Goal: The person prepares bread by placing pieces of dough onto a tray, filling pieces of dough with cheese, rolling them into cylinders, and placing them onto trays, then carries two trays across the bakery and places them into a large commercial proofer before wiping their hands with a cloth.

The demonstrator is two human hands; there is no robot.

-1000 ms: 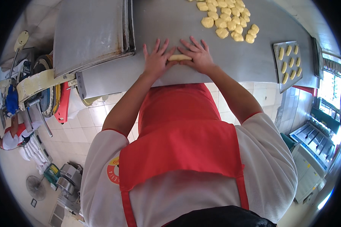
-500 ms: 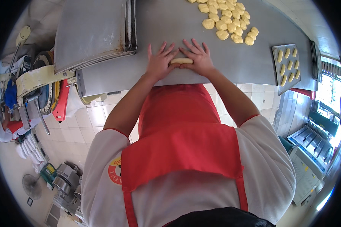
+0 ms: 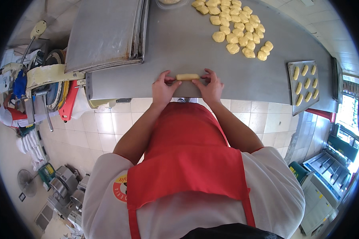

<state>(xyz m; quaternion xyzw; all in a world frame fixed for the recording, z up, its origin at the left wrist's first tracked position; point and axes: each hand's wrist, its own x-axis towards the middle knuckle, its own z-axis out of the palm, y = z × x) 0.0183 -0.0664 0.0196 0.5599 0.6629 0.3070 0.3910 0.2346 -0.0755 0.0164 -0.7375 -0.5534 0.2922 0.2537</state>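
Note:
A pale cylinder of dough (image 3: pixel 187 76) lies crosswise near the front edge of the steel table (image 3: pixel 175 47). My left hand (image 3: pixel 162 88) has its fingers curled, with thumb and index finger closed at the dough's left end. My right hand (image 3: pixel 211 87) pinches the opposite end the same way. Several rounded yellow dough pieces (image 3: pixel 233 48) are grouped at the back right. A metal baking tray (image 3: pixel 307 104) holding several oblong dough rolls rests farther right.
Stacked baking sheets (image 3: pixel 99 34) occupy the table's left, beside a plastic tub (image 3: pixel 171 2) at the back. Machinery (image 3: pixel 44 75) stands off the left end; another person (image 3: pixel 10 115) in white and red is beyond it. Metal equipment (image 3: pixel 323 171) sits at lower right.
My spread fingers have curled in to the two ends of the dough, and both hands have drawn slightly toward me. The dough cylinder sits nearer the edge; the view has shifted a little.

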